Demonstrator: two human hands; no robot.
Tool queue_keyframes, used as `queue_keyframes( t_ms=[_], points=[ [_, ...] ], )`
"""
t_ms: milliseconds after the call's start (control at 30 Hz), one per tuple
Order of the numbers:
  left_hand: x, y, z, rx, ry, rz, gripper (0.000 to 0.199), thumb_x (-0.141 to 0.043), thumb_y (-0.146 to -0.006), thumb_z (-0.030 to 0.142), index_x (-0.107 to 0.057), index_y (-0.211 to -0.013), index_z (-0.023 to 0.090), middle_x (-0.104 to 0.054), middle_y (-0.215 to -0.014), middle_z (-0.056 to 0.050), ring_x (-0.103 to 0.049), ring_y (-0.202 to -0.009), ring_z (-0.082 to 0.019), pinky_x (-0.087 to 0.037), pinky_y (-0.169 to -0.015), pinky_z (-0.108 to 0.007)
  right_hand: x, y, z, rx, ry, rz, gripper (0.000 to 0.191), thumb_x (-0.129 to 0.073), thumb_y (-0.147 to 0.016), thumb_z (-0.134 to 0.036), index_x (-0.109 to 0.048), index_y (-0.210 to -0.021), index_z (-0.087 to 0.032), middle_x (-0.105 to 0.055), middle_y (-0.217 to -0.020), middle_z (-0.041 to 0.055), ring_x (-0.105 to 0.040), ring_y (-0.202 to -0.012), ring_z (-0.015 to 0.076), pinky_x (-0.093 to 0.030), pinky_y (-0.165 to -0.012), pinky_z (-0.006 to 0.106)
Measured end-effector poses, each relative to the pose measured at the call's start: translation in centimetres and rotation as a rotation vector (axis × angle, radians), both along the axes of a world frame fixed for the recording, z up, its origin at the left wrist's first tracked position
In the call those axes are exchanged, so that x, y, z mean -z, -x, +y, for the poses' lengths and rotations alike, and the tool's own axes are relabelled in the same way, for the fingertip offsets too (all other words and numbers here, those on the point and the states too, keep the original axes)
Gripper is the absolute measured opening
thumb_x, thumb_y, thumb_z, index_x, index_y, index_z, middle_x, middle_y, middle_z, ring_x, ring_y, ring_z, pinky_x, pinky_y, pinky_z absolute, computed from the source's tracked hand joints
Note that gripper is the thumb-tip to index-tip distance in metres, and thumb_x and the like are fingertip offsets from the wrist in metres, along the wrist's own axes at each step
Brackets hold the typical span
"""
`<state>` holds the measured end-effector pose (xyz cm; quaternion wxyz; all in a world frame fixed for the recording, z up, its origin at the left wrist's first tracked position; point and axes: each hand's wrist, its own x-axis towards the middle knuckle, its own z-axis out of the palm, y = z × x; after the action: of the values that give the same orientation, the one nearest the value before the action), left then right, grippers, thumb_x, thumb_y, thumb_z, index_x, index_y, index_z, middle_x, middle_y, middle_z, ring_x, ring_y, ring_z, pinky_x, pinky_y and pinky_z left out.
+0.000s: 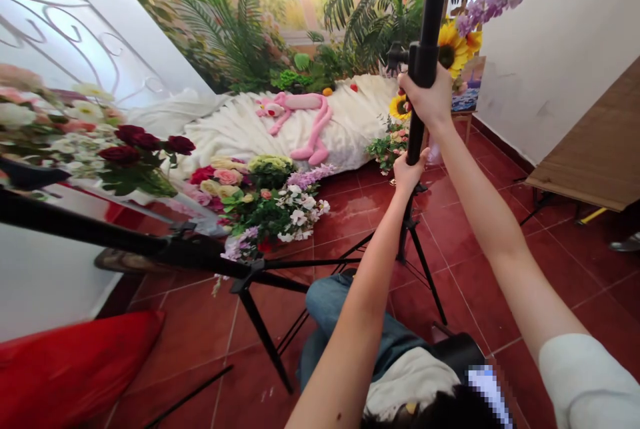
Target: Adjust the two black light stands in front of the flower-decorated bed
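Black metal, by its look, makes up the tall tubular stand on the dark red tile floor in front of the low platform draped in pleated white cloth, near that platform's right end. Judging by how it is set, the opening out is done: its thin straight black legs are spread and appear to rest on the tiles. Whether its height is settled or its thick black collar is tightened, I cannot tell; the pole runs out of view at the top, so anything it carries is hidden.

Both hands are on the pole. The bare right hand wraps it just under the collar, its thumb close to the small black side knob; whether thumb and knob touch is unclear. The bare left hand grips lower down, fingers curled around the tube.

Slim and dark, the stand leans a little in this view, perhaps from the lens. A second black tubular stand slants in front of the platform's left end. On the platform lies a long-limbed pink plush figure; mixed pink, cream and white flowers crowd its front edge, and yellow sunflowers show beyond its right end.
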<state>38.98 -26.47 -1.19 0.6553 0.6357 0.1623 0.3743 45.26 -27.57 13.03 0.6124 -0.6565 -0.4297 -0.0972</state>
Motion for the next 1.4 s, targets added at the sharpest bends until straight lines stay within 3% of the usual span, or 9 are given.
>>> queue_keyframes(
  t_ms=[133, 300, 400, 567, 700, 833, 1100, 1267, 1400],
  points=[
    [0.1, -0.3, 0.1, -0.013, -0.034, 0.005, 0.050, -0.076, -0.070, 0.063, -0.055, -0.058, 0.019, -0.048, -0.051, 0.003, -0.048, -0.051, -0.009, -0.035, -0.050, -0.022, -1.8, 1.4, -1.0, 0.065, -0.012, 0.007, 0.030, -0.063, -0.090, -0.046, -0.054, -0.093, -0.018, -0.065, -0.083, 0.0031, -0.072, -0.078, 0.0182, -0.053, -0.062, 0.026],
    [0.2, -0.5, 0.2, -0.014, -0.026, 0.010, 0.051, -0.075, -0.072, 0.061, -0.054, -0.056, 0.018, -0.048, -0.051, 0.003, -0.049, -0.052, -0.009, -0.034, -0.050, -0.022, -1.4, 3.0, -6.9, 0.086, 0.134, -0.142, 0.038, -0.073, -0.085, -0.044, -0.050, -0.105, -0.021, -0.068, -0.095, 0.0043, -0.070, -0.086, 0.0178, -0.053, -0.076, 0.029],
    [0.0, -0.5, 0.2, -0.004, -0.031, 0.001, 0.051, -0.078, -0.070, 0.058, -0.051, -0.054, 0.018, -0.047, -0.049, 0.003, -0.048, -0.052, -0.009, -0.034, -0.050, -0.022, 0.9, 4.0, -10.9, 0.078, 0.385, -0.176, 0.030, -0.071, -0.085, -0.039, -0.051, -0.099, -0.021, -0.066, -0.090, 0.0031, -0.068, -0.080, 0.0184, -0.052, -0.075, 0.032],
    [-0.6, 0.0, 0.2, 0.016, -0.037, 0.006, 0.052, -0.080, -0.068, 0.059, -0.050, -0.054, 0.019, -0.047, -0.050, 0.003, -0.052, -0.056, -0.011, -0.038, -0.052, -0.023, 7.4, 5.7, -14.1, -0.003, 0.698, -0.184, 0.033, -0.082, -0.072, -0.033, -0.050, -0.074, -0.023, -0.053, -0.068, 0.0006, -0.061, -0.076, 0.0218, -0.047, -0.065, 0.030],
    [-0.9, 0.2, 0.1, 0.033, -0.052, 0.031, 0.053, -0.078, -0.069, 0.061, -0.049, -0.053, 0.019, -0.046, -0.049, 0.003, -0.050, -0.054, -0.010, -0.037, -0.051, -0.023, 11.2, 6.6, -14.0, -0.039, 0.574, -0.074, 0.034, -0.082, -0.071, -0.030, -0.049, -0.072, -0.023, -0.050, -0.067, 0.0012, -0.055, -0.071, 0.0199, -0.039, -0.056, 0.026],
    [-1.2, 0.4, 0.1, 0.035, -0.049, 0.026, 0.052, -0.082, -0.066, 0.057, -0.049, -0.051, 0.019, -0.046, -0.046, 0.003, -0.052, -0.054, -0.011, -0.039, -0.052, -0.024, 12.8, 7.1, -13.2, -0.009, 0.557, 0.084, 0.033, -0.065, -0.089, -0.040, -0.048, -0.067, -0.023, -0.050, -0.062, 0.0009, -0.051, -0.062, 0.0168, -0.037, -0.057, 0.027],
    [-2.0, 1.0, -0.2, 0.040, -0.047, 0.039, 0.053, -0.082, -0.066, 0.059, -0.050, -0.052, 0.019, -0.047, -0.045, 0.003, -0.050, -0.050, -0.010, -0.037, -0.049, -0.023, 16.9, 7.8, -9.3, -0.126, 0.153, 0.885, 0.055, -0.045, -0.092, -0.069, -0.047, -0.061, -0.023, -0.052, -0.050, -0.0009, -0.036, -0.040, 0.0094, -0.030, -0.041, 0.024],
    [-2.1, 1.3, -0.4, 0.049, -0.059, 0.074, 0.052, -0.078, -0.069, 0.061, -0.054, -0.054, 0.018, -0.047, -0.045, 0.004, -0.046, -0.045, -0.007, -0.035, -0.047, -0.021, 17.3, 9.2, -8.1, -0.129, -0.128, 1.057, 0.054, -0.049, -0.093, -0.065, -0.038, -0.061, -0.023, -0.047, -0.046, -0.0037, -0.033, -0.036, 0.0066, -0.025, -0.036, 0.021],
    [-2.1, 1.3, -0.4, 0.038, -0.071, 0.073, 0.047, -0.077, -0.074, 0.052, -0.055, -0.053, 0.017, -0.048, -0.045, 0.003, -0.046, -0.045, -0.007, -0.036, -0.048, -0.021, 16.7, 9.9, -8.3, -0.311, -0.236, 1.186, 0.052, -0.047, -0.094, -0.064, -0.034, -0.064, -0.023, -0.042, -0.049, -0.0065, -0.028, -0.036, 0.0053, -0.024, -0.036, 0.020]
  ],
)
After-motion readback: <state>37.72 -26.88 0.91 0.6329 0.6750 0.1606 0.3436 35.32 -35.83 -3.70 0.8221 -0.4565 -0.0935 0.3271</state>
